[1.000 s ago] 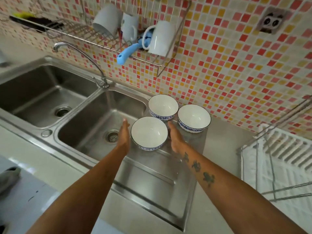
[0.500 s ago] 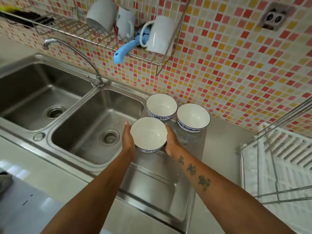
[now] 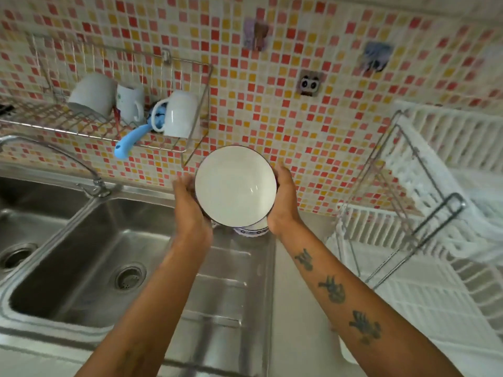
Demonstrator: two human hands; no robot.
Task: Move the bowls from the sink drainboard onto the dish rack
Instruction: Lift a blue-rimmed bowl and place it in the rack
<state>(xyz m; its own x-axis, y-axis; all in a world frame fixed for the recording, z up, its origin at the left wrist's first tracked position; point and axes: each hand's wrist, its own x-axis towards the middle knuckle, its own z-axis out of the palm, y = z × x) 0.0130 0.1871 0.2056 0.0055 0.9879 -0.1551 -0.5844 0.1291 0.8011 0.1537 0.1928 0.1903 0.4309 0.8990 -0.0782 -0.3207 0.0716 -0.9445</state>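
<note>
Risk of a knock: the round white ceramic bowl with a dark rim point(image 3: 235, 186) is up in the air between my palms, and the wire frame of the white plastic dish rack point(image 3: 424, 240) stands between it and the slats; I judge a careless swing to the right could clip the rim on that frame
Risk of a slip: I hold the bowl only by pressure on its two sides, so if it is wet it could slide down through my hands
Risk below: another white bowl with a blue patterned band point(image 3: 251, 230) sits on the stainless steel drainboard point(image 3: 231, 295) directly under the lifted one, so a drop would likely land on it
Left hand: my left hand point(image 3: 190, 210) is pressed flat against the bowl's left side, fingers wrapped round the far wall, forearm reaching straight forward
Right hand: my right hand point(image 3: 283, 200) clamps the opposite side, fingertips over the far edge, tattooed forearm angled in from the right
Grip state: both hands are closed on the one bowl, neither free
Bowl position: lifted clear of the drainboard, in front of the mosaic tiled wall point(image 3: 272, 118), mouth tilted towards me
Rack position: to my right, near but apart from the bowl, nothing visible in it yet
Third bowl: not visible
</note>
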